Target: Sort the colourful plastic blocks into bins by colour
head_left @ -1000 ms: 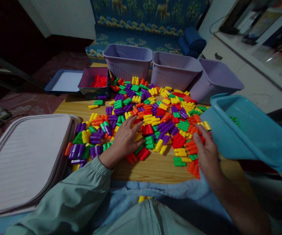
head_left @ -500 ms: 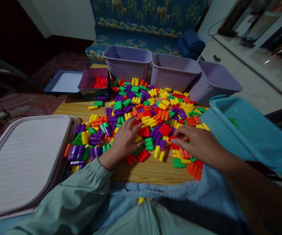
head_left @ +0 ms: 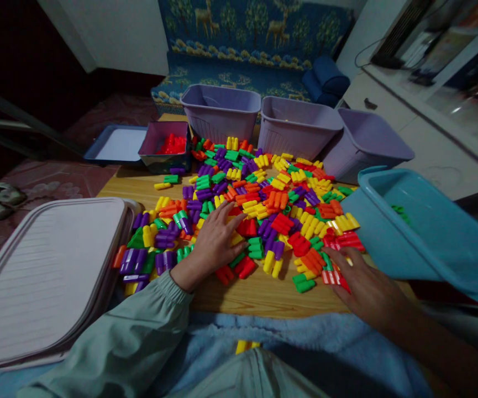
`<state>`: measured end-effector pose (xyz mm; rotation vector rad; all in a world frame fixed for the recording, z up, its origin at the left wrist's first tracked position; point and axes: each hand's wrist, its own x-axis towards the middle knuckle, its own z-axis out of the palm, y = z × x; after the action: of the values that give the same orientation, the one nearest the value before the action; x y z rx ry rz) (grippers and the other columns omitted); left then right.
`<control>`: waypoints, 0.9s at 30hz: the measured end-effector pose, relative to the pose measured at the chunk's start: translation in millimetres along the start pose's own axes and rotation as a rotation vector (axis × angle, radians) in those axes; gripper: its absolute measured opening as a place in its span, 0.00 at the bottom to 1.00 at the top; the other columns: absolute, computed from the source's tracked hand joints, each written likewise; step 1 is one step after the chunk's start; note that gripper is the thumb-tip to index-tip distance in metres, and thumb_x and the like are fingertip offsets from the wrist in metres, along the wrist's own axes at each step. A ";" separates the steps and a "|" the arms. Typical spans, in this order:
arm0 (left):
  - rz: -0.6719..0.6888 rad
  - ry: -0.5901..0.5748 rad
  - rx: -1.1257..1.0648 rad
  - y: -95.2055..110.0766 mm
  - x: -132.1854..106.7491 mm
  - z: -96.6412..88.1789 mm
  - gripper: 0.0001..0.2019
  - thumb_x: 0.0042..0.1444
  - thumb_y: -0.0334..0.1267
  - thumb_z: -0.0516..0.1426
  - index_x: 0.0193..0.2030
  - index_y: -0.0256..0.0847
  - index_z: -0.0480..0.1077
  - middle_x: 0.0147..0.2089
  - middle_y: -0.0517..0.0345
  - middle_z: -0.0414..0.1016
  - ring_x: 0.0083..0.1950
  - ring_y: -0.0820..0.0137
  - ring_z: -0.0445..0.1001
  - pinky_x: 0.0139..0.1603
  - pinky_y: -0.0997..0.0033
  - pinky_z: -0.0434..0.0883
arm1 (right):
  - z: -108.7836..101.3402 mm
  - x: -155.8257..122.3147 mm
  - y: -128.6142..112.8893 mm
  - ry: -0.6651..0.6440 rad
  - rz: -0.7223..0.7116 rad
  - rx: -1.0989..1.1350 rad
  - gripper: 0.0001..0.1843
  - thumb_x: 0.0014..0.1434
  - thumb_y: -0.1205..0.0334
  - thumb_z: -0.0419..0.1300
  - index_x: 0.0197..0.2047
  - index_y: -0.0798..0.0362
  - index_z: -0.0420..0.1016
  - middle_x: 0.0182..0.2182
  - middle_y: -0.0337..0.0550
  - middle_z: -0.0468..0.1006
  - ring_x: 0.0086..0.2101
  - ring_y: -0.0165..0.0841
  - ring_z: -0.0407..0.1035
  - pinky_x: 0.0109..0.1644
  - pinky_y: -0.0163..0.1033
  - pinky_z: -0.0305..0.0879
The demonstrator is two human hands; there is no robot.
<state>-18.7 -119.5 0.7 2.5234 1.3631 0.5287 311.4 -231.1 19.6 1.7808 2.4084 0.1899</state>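
Observation:
A heap of small plastic blocks (head_left: 259, 193) in red, orange, yellow, green and purple covers a wooden table (head_left: 259, 290). My left hand (head_left: 214, 240) lies flat on the blocks near the heap's front, fingers spread. My right hand (head_left: 367, 287) rests at the heap's right front edge, fingers stretched out over red blocks (head_left: 334, 276) and touching them. A green block (head_left: 304, 283) lies just left of those fingertips.
Three lilac bins (head_left: 222, 113) stand behind the heap. A small box with red blocks (head_left: 168, 145) and a blue tray (head_left: 116, 145) sit at back left. A tilted blue bin (head_left: 425, 232) holds green pieces at right. A pale lid (head_left: 43, 271) lies at left.
My right hand swept left across the blocks, then drew back toward the right front edge; the blocks there have shifted. My left hand has hardly moved.

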 end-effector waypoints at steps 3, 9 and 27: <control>-0.004 -0.003 -0.002 0.8 0.2 -0.4 0.31 0.51 0.44 0.62 0.62 0.40 0.65 0.68 0.40 0.56 0.70 0.50 0.52 0.67 0.46 0.58 | -1.4 26.6 -5.8 0.052 0.064 0.192 0.27 0.57 0.59 0.58 0.59 0.56 0.66 0.49 0.55 0.68 0.42 0.42 0.73 0.44 0.45 0.71; 0.006 0.003 -0.038 0.3 0.7 -0.6 0.32 0.50 0.43 0.63 0.62 0.38 0.65 0.68 0.39 0.56 0.70 0.50 0.52 0.68 0.47 0.58 | -10.7 98.9 -30.6 0.149 0.144 0.591 0.20 0.54 0.63 0.60 0.51 0.54 0.73 0.46 0.50 0.68 0.27 0.29 0.70 0.38 0.41 0.72; -0.393 0.334 -0.174 -23.4 -7.6 -126.0 0.16 0.56 0.34 0.51 0.46 0.38 0.77 0.45 0.53 0.80 0.46 0.64 0.77 0.50 0.66 0.73 | -48.4 173.3 -216.0 0.315 -0.763 0.559 0.17 0.59 0.58 0.59 0.52 0.52 0.71 0.57 0.51 0.69 0.59 0.45 0.55 0.63 0.60 0.48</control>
<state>-92.5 -109.9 105.3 2.0177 1.7833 0.9630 49.4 -129.2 20.9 0.8519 3.4124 -0.3442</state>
